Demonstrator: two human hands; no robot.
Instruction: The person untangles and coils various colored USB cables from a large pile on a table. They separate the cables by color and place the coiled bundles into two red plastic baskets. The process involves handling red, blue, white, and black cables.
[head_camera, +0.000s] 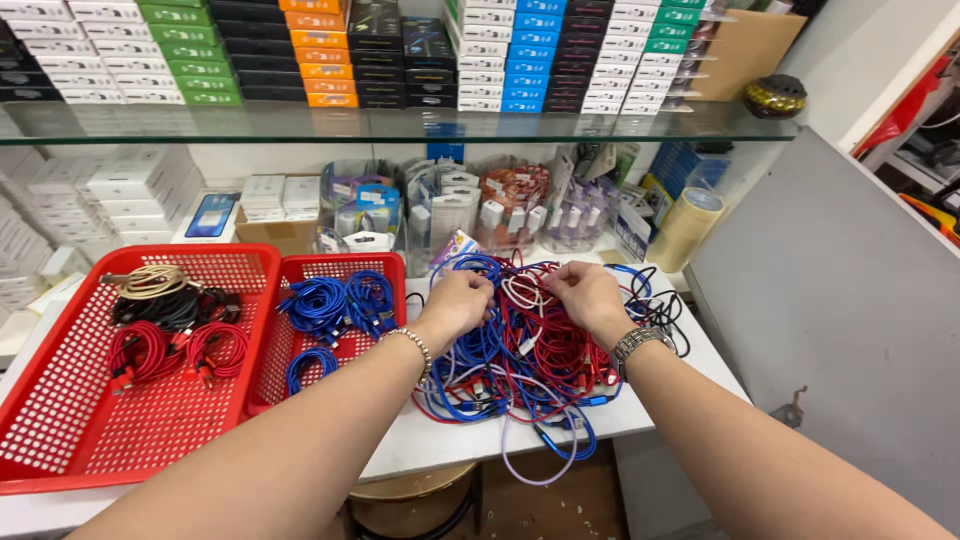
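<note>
Both hands are digging into one tangled heap of red, blue and white cables (520, 350) lying mid-table; the left hand (458, 303) is pinching blue strands with curled fingers; the right hand (590, 295) is gripping red ones; two red perforated plastic baskets (60, 420) are sitting left, filling the white table (440, 435) to its edge; bare tabletop is showing along the front.

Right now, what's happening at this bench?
A person has both hands in a tangled pile of cables, red, blue and white, on a white table. The left hand and right hand both grip strands near the pile's top. To the left sit two red baskets: the larger basket holds coiled red, black and beige cables, the smaller basket coiled blue ones. Shelves of boxes stand behind.
</note>
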